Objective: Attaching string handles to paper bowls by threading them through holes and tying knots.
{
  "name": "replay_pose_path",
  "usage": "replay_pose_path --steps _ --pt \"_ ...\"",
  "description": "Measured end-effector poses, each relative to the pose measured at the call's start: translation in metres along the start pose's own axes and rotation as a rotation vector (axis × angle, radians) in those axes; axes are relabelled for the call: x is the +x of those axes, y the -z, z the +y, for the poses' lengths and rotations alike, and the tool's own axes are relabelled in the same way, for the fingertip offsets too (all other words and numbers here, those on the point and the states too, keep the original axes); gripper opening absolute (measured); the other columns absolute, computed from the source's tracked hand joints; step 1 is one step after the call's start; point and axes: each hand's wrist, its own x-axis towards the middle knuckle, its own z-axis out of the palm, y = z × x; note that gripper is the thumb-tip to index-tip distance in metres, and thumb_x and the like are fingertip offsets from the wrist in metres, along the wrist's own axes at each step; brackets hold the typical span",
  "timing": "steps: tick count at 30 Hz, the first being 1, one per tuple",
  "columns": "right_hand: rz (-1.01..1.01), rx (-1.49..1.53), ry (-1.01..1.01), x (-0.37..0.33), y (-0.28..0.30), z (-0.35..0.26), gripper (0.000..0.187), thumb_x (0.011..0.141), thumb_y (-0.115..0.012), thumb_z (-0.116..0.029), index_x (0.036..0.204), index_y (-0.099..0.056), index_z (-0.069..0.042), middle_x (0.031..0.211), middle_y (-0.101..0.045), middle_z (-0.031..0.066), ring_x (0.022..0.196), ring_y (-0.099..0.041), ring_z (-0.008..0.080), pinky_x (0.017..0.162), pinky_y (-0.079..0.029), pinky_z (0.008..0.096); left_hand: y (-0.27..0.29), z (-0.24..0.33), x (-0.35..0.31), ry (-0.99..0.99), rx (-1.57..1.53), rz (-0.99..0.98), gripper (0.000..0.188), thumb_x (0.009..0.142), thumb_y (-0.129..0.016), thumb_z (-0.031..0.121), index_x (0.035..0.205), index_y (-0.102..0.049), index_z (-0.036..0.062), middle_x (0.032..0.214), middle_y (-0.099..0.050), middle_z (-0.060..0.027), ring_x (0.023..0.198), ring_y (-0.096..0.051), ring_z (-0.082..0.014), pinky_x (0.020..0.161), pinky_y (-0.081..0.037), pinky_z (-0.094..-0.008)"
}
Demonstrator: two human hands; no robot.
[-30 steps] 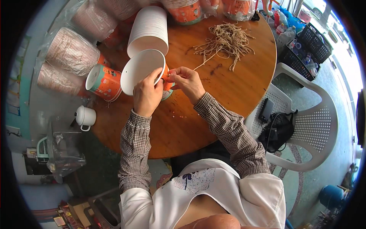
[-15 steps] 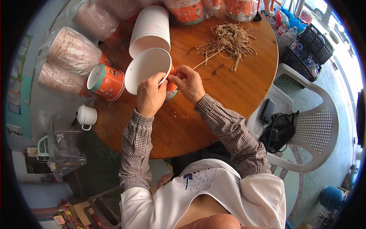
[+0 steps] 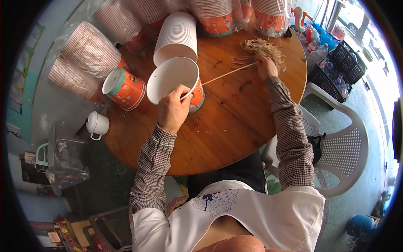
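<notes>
A paper bucket (image 3: 196, 100), orange and teal outside and white inside, lies tilted on the round wooden table with its mouth toward me. My left hand (image 3: 173, 110) pinches its near right rim. A small dark hole shows in its inner wall. From the rim by my left fingers, a thin tan cord (image 3: 226, 76) stretches taut up and right. My right hand (image 3: 267, 67) is closed on its far end, at the edge of a tangled heap of cords (image 3: 263, 47). My right fingertips are partly hidden by the hand.
Behind the bucket lies a nested stack of white buckets (image 3: 176, 35). Another orange bucket (image 3: 128, 89) rests at left, near plastic-wrapped bucket stacks (image 3: 90, 48) and a white lidded pot (image 3: 98, 124). Small pale bits (image 3: 205, 132) dot the table. A white plastic chair (image 3: 342, 155) stands at right.
My right hand has moved from the bucket's rim up and right to the cord heap, drawing the cord straight. My left hand stays on the rim.
</notes>
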Motion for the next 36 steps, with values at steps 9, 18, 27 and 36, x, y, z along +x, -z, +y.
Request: replay_pose_path --steps 9,18,27,36 --pt "-0.224 0.251 0.209 -0.047 0.033 -0.052 0.024 0.086 -0.060 -0.018 0.104 -0.070 -0.006 0.086 -0.071 0.0114 0.085 -0.067 0.0297 0.078 -0.052 0.0391 0.001 -0.003 -0.001 -0.103 -0.059 0.115 0.011 0.082 -0.069 0.011 0.084 -0.060 0.0056 0.074 -0.066 -0.0067 0.066 -0.064 -0.0258 0.066 -0.047 -0.0368" --pt "-0.403 0.584 0.285 -0.124 0.032 -0.166 0.034 0.080 -0.071 -0.016 0.110 -0.062 -0.003 0.101 -0.063 0.0125 0.077 -0.063 0.0205 0.070 -0.052 0.0320 -0.003 0.005 -0.002 -0.020 -0.102 0.088 0.013 0.084 -0.068 0.012 0.082 -0.059 0.0038 0.075 -0.066 -0.0070 0.068 -0.064 -0.0238 0.066 -0.048 -0.0362" --pt "-0.725 1.141 -0.082 -0.139 0.042 -0.176 0.013 0.090 -0.061 -0.012 0.092 -0.061 0.001 0.073 -0.063 0.0029 0.054 -0.058 0.0083 0.046 -0.045 0.0207 0.011 0.001 0.007 0.192 -0.581 0.041 0.016 0.098 -0.053 0.015 0.097 -0.055 -0.0009 0.096 -0.067 -0.0097 0.076 -0.062 -0.0112 0.069 -0.050 -0.0245" --pt "-0.325 0.805 0.283 -0.140 0.102 -0.169 0.012 0.088 -0.061 -0.003 0.099 -0.064 0.001 0.078 -0.062 0.0061 0.061 -0.060 0.0118 0.056 -0.048 0.0248 0.002 0.019 0.021 0.197 -0.735 -0.180 0.018 0.097 -0.057 0.015 0.105 -0.056 -0.0010 0.082 -0.065 -0.0047 0.071 -0.060 -0.0088 0.068 -0.050 -0.0219"
